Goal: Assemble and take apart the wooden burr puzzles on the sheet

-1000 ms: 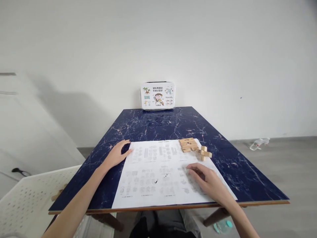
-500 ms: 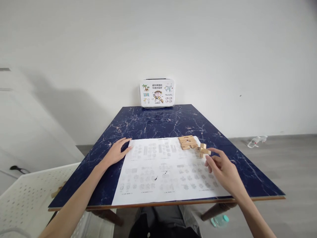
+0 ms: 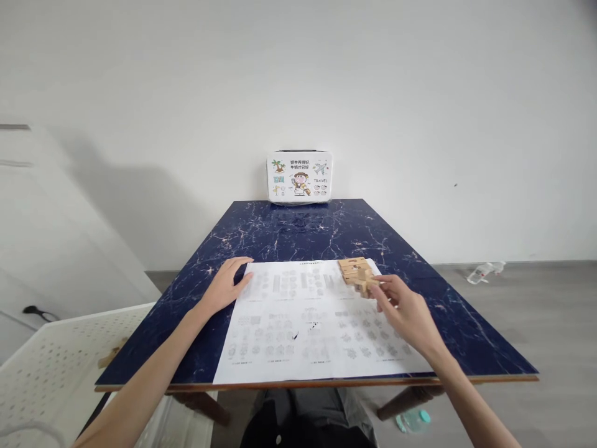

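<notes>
A small wooden cross was held at the right end of the sheet, over its far corner. It was pinched between the thumb and the fingers of the right hand, at its right side. The cross was somewhat blurred, but its bars seemed to be joined already, so this part of the work could be judged as done. Whether it was lifted or was resting on something could not be told.

Just behind it, the flat wooden bars were laid side by side on the sheet. Notches were seen in them, and no joining to the cross could be made out; by this, their part was judged to be left undone. On the sheet, rows of small printed figures were shown, too faint to be read, so the exact stage could not be fixed.

The left hand was rested at the left edge of the sheet, with the thumb spread away from the other fingers and nothing held. The sheet was spread on the near part of the blue bench. At the far end, a printed case was stood against the wall. At the left, a white basket was placed below the bench top.
</notes>
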Demonstrator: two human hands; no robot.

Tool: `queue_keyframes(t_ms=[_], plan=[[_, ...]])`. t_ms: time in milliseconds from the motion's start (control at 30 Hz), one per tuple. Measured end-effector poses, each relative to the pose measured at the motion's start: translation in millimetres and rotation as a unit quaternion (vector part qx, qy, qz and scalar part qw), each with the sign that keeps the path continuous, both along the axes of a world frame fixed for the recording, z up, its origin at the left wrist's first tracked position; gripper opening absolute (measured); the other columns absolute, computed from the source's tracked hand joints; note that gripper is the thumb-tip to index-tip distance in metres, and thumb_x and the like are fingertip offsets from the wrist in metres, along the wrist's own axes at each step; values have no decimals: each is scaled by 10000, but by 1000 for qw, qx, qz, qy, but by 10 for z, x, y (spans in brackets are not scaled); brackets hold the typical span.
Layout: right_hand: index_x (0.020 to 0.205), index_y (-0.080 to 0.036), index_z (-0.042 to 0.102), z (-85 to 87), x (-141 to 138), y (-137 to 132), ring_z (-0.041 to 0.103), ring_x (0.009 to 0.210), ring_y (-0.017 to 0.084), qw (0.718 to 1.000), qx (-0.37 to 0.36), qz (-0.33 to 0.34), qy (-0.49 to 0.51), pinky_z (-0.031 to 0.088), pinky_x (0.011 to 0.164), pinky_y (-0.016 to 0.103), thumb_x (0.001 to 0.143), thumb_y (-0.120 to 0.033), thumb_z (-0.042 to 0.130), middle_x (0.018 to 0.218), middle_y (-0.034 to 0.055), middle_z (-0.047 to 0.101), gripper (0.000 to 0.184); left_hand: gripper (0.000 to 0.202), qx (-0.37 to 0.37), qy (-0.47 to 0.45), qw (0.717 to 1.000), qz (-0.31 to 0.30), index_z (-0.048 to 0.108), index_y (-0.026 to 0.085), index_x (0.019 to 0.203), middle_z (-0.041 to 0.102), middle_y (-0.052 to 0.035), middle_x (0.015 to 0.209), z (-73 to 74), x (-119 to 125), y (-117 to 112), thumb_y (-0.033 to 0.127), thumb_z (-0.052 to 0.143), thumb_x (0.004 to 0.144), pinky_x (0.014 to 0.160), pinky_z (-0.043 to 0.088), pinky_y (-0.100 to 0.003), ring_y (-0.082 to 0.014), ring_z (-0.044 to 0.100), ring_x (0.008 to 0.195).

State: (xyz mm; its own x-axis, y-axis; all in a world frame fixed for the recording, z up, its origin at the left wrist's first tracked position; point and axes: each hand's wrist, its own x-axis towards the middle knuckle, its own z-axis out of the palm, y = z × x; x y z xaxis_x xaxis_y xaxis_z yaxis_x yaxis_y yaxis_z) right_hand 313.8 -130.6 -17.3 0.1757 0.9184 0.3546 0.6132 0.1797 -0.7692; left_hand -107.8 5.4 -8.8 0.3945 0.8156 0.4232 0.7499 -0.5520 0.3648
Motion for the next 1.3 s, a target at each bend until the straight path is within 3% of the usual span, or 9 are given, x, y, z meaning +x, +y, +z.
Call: queue_keyframes(t_ms=[67, 133, 233, 367, 500, 700, 1067, 1300], plan=[[1140, -223, 613, 91, -221, 60, 679, 619, 199, 997, 19, 74, 13, 522, 603, 304, 1029, -551, 525, 813, 47, 762, 358, 409, -25, -35, 999, -20, 628, 224, 1325, 664, -113, 1394, 90, 198, -74, 486, 538, 1024, 1160, 446, -492, -295, 605, 1298], [1162, -217, 611, 167, -439, 183, 673, 653, 200, 991, 40, 128, 15, 527, 630, 314, 1049, -505, 506, 843, 58, 758, 327, 413, -97, -69, 990, -79, 624, 254, 1337, 663, -102, 1399, 185, 436, -131, 485, 613, 995, 1105, 492, -476, -279, 642, 1236], [1193, -225, 588, 210, -699, 432, 669, 698, 198, 977, 52, 207, 12, 516, 643, 319, 1065, -443, 487, 928, 67, 765, 272, 658, -185, -119, 956, -193, 533, 279, 1468, 624, -121, 1469, 267, 767, -158, 473, 775, 888, 1097, 502, -466, -279, 639, 1274], [1174, -227, 585, 104, -862, 678, 665, 713, 195, 965, 59, 254, 2, 501, 655, 323, 1058, -387, 497, 930, 59, 761, 216, 799, -241, -169, 934, -202, 518, 295, 1503, 644, -124, 1458, 209, 997, -147, 455, 870, 804, 1099, 494, -488, -307, 627, 1310], [1193, -226, 563, -39, -885, 691, 659, 702, 197, 964, 30, 263, 30, 503, 673, 330, 1050, -381, 499, 836, 31, 730, 221, 684, -238, -193, 932, -192, 641, 257, 1388, 703, -115, 1357, 109, 1018, -181, 438, 891, 778, 1046, 522, -457, -304, 672, 1217], [1202, -239, 556, -102, -869, 649, 676, 729, 209, 964, 1, 262, 38, 512, 689, 341, 1034, -382, 522, 854, 29, 726, 223, 617, -202, -178, 944, -189, 711, 240, 1283, 743, -91, 1232, 98, 1007, -224, 426, 916, 731, 973, 537, -429, -273, 681, 1092], [1099, -230, 617, -233, -839, 747, 662, 798, 205, 967, 37, 241, -76, 508, 713, 328, 1040, -363, 521, 970, 61, 722, 175, 525, -172, -139, 958, -181, 735, 207, 1195, 766, -83, 1138, 98, 1033, -257, 401, 893, 734, 894, 547, -387, -238, 679, 965], [1093, -217, 654, -233, -839, 762, 651, 793, 200, 967, 46, 240, -71, 497, 712, 330, 1037, -337, 556, 980, 66, 726, 165, 490, -185, -132, 956, -183, 740, 227, 1195, 772, -88, 1155, 113, 1034, -249, 444, 854, 771, 879, 558, -390, -249, 698, 975]])
